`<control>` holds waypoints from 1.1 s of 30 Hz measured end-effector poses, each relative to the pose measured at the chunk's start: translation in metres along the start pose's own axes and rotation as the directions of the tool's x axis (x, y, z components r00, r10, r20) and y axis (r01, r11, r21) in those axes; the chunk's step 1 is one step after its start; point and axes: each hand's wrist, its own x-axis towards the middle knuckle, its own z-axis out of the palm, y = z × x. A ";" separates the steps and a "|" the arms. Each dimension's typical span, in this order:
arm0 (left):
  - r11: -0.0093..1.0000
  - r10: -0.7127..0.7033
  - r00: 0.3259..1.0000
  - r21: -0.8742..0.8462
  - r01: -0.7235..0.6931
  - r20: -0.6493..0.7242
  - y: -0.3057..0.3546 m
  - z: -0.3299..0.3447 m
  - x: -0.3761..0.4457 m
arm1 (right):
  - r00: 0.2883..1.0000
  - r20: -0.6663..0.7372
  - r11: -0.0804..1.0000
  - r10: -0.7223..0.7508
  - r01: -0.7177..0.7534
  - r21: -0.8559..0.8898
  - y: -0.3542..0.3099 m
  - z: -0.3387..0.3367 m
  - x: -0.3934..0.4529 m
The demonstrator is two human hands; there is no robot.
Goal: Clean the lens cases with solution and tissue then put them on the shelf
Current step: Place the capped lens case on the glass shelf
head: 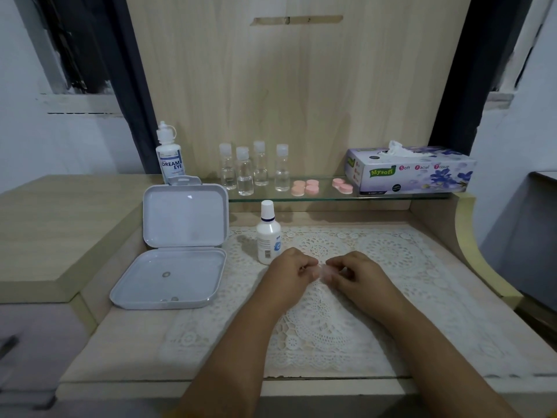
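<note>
My left hand point(291, 271) and my right hand point(351, 271) meet over the lace mat point(391, 267), fingers curled. Between their fingertips they pinch a small pale object point(322, 271); it is too blurred and too hidden to tell what it is. A white solution bottle point(268, 236) with its cap on stands upright just behind my left hand. On the glass shelf point(325, 197) lie pink lens cases, a cluster point(305, 187) in the middle and one more pink case point(342, 185) to its right. A purple tissue box point(413, 173) sits at the shelf's right end, a tissue sticking out.
An open white hinged box point(177, 245) stands left of the mat, a few small round bits in its tray. Behind it is a Dream Eye bottle point(169, 155). Several small clear bottles point(253, 168) line the shelf's left part. A raised wooden ledge point(54, 224) lies to the left.
</note>
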 end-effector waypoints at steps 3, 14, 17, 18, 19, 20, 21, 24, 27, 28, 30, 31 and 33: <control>0.999 -0.003 1.000 0.054 0.003 -0.004 0.002 0.000 0.000 | 1.000 -0.010 1.000 0.013 -0.013 0.010 -0.001 0.000 0.000; 0.999 -0.044 0.999 -0.014 0.044 0.023 0.000 -0.004 -0.002 | 1.000 -0.006 1.000 -0.012 0.012 0.010 -0.002 0.000 0.001; 1.000 0.005 0.998 -0.016 -0.005 0.055 -0.002 -0.005 -0.001 | 1.000 0.003 1.000 -0.012 0.012 0.008 0.001 0.001 0.002; 1.000 0.020 0.999 0.014 -0.021 0.049 -0.002 -0.004 -0.001 | 1.000 0.003 1.000 -0.010 0.010 0.007 0.002 0.001 0.002; 0.999 0.027 0.999 0.033 -0.028 0.031 -0.002 -0.004 -0.001 | 1.000 0.000 1.000 -0.008 0.008 0.003 0.003 0.001 0.002; 0.999 0.023 1.000 0.039 -0.023 0.008 -0.003 -0.003 -0.001 | 1.000 -0.003 1.000 -0.005 0.005 -0.001 0.003 0.001 0.003; 0.999 0.014 1.000 0.036 -0.013 -0.017 -0.003 -0.002 0.000 | 1.000 -0.007 1.000 -0.002 0.002 -0.003 0.004 0.001 0.003; 0.999 0.015 1.000 0.044 -0.015 -0.012 -0.003 -0.002 0.000 | 1.000 -0.001 1.000 0.001 -0.001 -0.003 0.003 0.001 0.003; 0.993 0.050 0.995 0.103 -0.059 0.081 -0.004 -0.001 0.000 | 1.000 0.013 1.000 -0.009 0.009 -0.008 0.003 0.001 0.004; 0.992 0.054 0.994 0.109 -0.064 0.092 -0.004 -0.001 0.000 | 1.000 0.014 1.000 -0.008 0.008 -0.006 0.003 0.001 0.003; 0.994 0.042 0.996 0.102 -0.050 0.079 -0.003 0.000 0.000 | 1.000 0.012 1.000 -0.007 0.007 -0.001 0.002 0.001 0.003; 0.994 0.034 0.997 0.101 -0.041 0.065 -0.003 0.000 0.000 | 1.000 0.013 1.000 -0.008 0.008 -0.001 0.002 0.001 0.003; 0.994 0.024 0.999 0.103 -0.027 0.031 -0.002 0.001 0.001 | 1.000 0.019 1.000 -0.013 0.013 -0.001 0.001 0.000 0.003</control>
